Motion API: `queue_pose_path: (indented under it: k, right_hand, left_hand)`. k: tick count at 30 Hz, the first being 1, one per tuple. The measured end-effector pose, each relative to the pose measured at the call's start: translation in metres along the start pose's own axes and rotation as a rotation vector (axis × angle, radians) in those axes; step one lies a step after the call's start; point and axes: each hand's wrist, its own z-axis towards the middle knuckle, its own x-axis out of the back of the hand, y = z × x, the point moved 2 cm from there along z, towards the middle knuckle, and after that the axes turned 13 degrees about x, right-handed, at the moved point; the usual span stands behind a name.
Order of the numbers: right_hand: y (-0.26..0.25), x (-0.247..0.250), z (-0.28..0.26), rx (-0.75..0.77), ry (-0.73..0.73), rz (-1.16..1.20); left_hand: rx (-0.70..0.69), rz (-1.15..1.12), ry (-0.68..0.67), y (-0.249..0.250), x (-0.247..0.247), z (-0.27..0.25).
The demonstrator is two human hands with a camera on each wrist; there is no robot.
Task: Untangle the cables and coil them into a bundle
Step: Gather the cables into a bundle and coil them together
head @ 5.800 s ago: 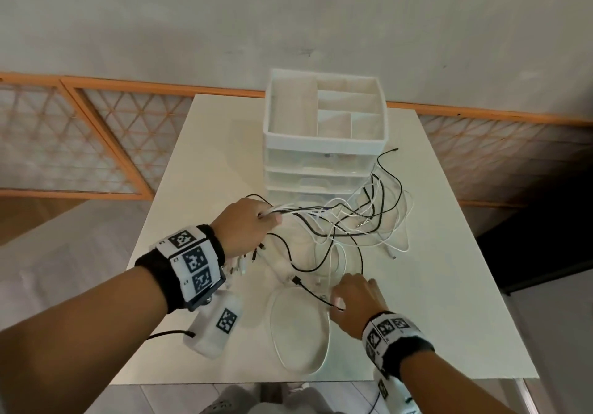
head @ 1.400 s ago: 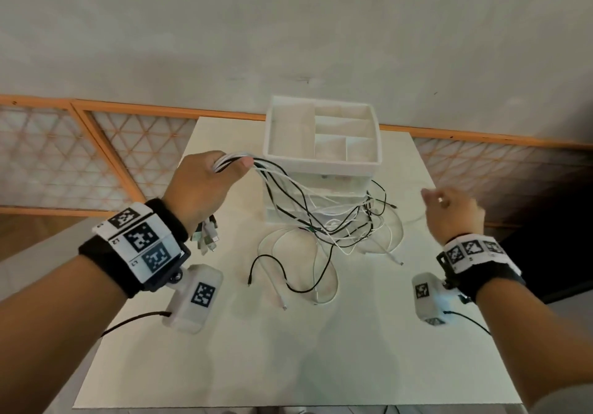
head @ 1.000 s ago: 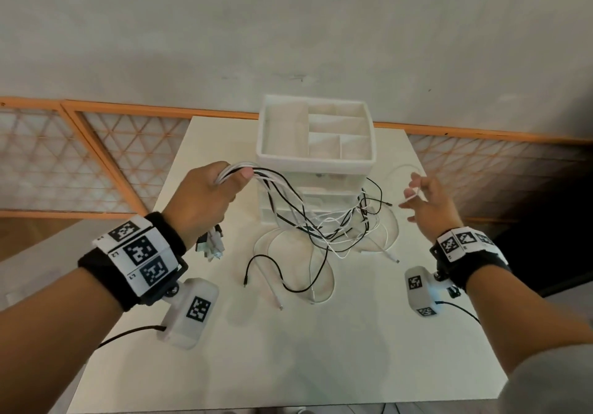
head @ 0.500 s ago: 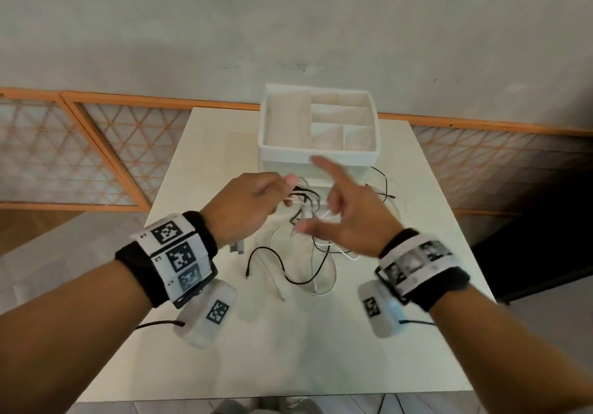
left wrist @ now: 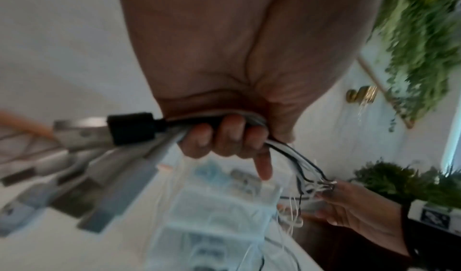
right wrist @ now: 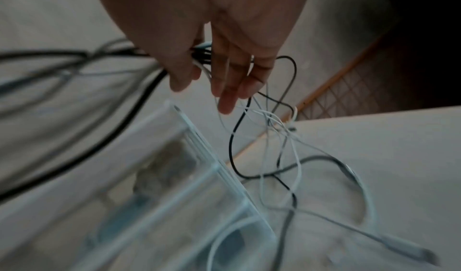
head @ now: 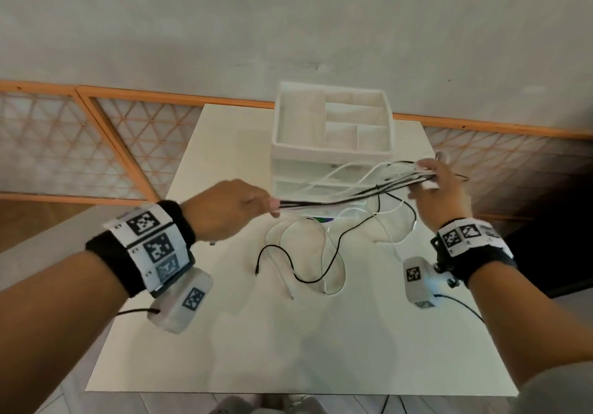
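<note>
A bunch of black and white cables (head: pixel 346 200) is stretched nearly level above the white table (head: pixel 288 349), in front of the drawer unit. My left hand (head: pixel 272 208) grips one end; in the left wrist view its fingers (left wrist: pixel 224 135) curl round the strands, and several USB plugs (left wrist: pixel 129 129) stick out behind the fist. My right hand (head: pixel 423 176) holds the other end at the right, the cables (right wrist: pixel 199 58) running between thumb and fingers. Loose cable tails (head: pixel 272 246) hang from the bunch and lie looped on the table.
A white drawer organizer (head: pixel 330 153) with an open divided top tray stands at the table's back, right behind the stretched cables. An orange lattice railing (head: pixel 80 144) runs behind and to the left. The table drops off just right of my right hand.
My right hand, which was beside my left at the centre half a second ago, has slid right along the cables and drawn them out straight. The tangle has lifted off the table.
</note>
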Motion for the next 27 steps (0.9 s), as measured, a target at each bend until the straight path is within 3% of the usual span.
queue_pose_path:
  k: [3, 6, 9, 14, 17, 20, 27]
  right_hand:
    - [0.015, -0.04, -0.039, -0.076, -0.262, -0.128]
    - [0.032, -0.084, -0.081, -0.032, -0.343, -0.212]
    - [0.042, -0.125, -0.109, -0.068, -0.536, -0.344]
    - [0.049, -0.152, -0.12, -0.207, -0.519, -0.395]
    - [0.049, -0.15, -0.116, -0.222, -0.571, -0.416]
    - [0.031, -0.124, -0.087, -0.15, -0.441, -0.299]
    - [-0.094, 0.008, -0.011, 0.286, 0.161, 0.375]
  left_hand:
    - [0.084, 0.021, 0.059, -0.017, -0.026, 0.013]
    - [0.132, 0.008, 0.032, -0.024, -0.046, 0.019]
    - [0.129, -0.1, 0.006, -0.019, -0.049, 0.02]
    - [0.137, -0.53, 0.051, -0.003, -0.033, 0.023]
    - [0.122, -0.603, 0.037, 0.001, -0.022, 0.024]
    - [0.175, -0.676, 0.027, -0.005, -0.02, 0.023]
    - [0.382, -0.726, 0.094, -0.025, -0.022, 0.029]
